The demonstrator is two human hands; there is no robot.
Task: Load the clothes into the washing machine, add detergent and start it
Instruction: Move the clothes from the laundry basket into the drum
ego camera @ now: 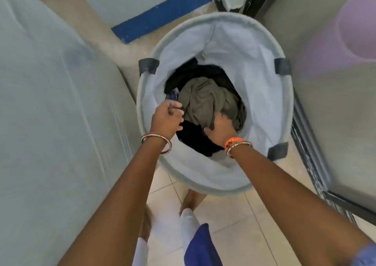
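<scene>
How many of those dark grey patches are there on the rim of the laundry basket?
3 show on the laundry basket rim: one on its left side, one on its right side, one at the lower right near the right wrist. A fourth may be hidden behind the left arm.

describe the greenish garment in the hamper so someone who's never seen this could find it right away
Find the round pale laundry hamper standing on the tiled floor. Deep inside it, the olive-green garment lies crumpled on top of the pile, with the right hand gripping its near edge. Everything around it is black cloth; it alone is olive.
</scene>
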